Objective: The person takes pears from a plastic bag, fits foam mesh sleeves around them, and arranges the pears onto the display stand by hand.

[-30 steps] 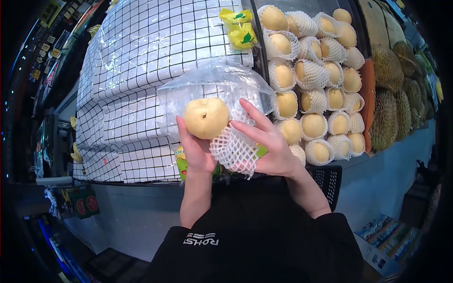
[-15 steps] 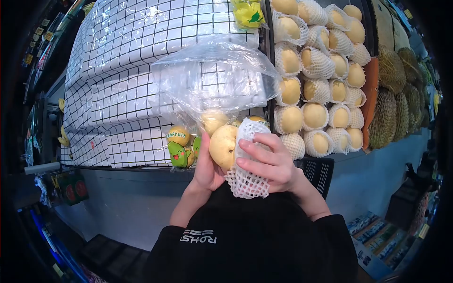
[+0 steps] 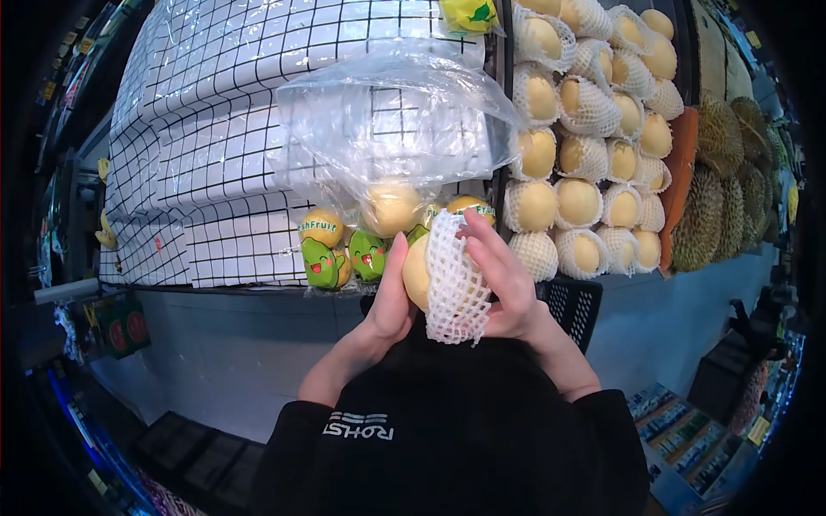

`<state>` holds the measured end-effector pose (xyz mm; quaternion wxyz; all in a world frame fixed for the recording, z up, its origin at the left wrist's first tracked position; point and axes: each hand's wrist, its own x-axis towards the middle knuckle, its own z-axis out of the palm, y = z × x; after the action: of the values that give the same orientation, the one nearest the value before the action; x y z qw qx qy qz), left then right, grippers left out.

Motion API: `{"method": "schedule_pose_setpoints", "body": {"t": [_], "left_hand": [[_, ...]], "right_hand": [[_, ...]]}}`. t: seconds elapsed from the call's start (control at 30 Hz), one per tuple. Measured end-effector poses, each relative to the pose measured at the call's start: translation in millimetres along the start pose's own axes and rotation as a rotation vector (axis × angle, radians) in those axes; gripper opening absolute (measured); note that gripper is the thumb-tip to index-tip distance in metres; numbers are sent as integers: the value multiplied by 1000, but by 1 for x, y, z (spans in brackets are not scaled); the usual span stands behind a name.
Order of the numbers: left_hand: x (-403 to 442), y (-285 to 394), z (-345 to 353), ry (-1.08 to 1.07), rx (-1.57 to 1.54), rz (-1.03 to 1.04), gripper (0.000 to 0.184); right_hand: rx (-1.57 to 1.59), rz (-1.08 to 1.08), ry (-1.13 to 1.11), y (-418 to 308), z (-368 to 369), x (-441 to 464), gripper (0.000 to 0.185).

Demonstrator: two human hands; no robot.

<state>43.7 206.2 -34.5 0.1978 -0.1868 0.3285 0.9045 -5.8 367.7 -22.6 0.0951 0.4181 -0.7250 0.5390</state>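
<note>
Between my two hands is a round, pale yellow pear [image 3: 415,275], partly inside a white foam net sleeve [image 3: 458,284]. My left hand [image 3: 390,297] presses on its bare left side. The fingers of my right hand [image 3: 506,279] curve around the foam net on the other side, near its upper edge. Just beyond my hands, another bare pear [image 3: 391,209] lies under a clear plastic bag [image 3: 396,112]. Beside it sit small bagged pears printed "FreshFruit" with green cartoon faces [image 3: 320,262].
A checkered cloth [image 3: 232,172] covers the stepped display ahead. On the right, a rack holds rows of foam-netted pears [image 3: 578,202], with durians [image 3: 699,211] past an orange divider [image 3: 680,172]. A black plastic crate [image 3: 572,310] stands below the rack's front edge.
The foam net now covers more of the pear, and my right fingers have straightened somewhat. The pear has turned and shifted slightly right, and the view has moved a little.
</note>
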Motion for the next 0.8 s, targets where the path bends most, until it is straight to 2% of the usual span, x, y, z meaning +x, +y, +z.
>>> {"method": "schedule_pose_setpoints", "body": {"t": [0.2,0.33,0.4,0.5,0.53,0.57,0.67,0.73,0.77,0.8], "left_hand": [[3,2,3,-33,15,38,77],[6,10,-1,-31,-3,138,75],[8,17,-5,-8,25,154,73],[17,31,-11,-142,139,173,68],[20,35,-8,-140,181,171,68],[23,41,-5,-138,224,170,68],[40,64,1,-133,272,211,65],[53,80,2,-132,317,250,64],[57,89,4,-69,389,333,64],[62,100,5,-5,460,416,65]], "right_hand": [[66,12,32,6,-2,4,78],[47,44,44,10,-6,6,74],[29,81,10,12,-9,9,62],[34,21,56,20,-17,18,53],[66,40,77,20,-21,21,45],[69,38,78,23,-22,24,45],[232,7,197,31,-24,31,37],[566,105,383,38,-25,30,20],[734,155,475,41,-26,30,13],[674,194,565,40,-25,34,8]]}}
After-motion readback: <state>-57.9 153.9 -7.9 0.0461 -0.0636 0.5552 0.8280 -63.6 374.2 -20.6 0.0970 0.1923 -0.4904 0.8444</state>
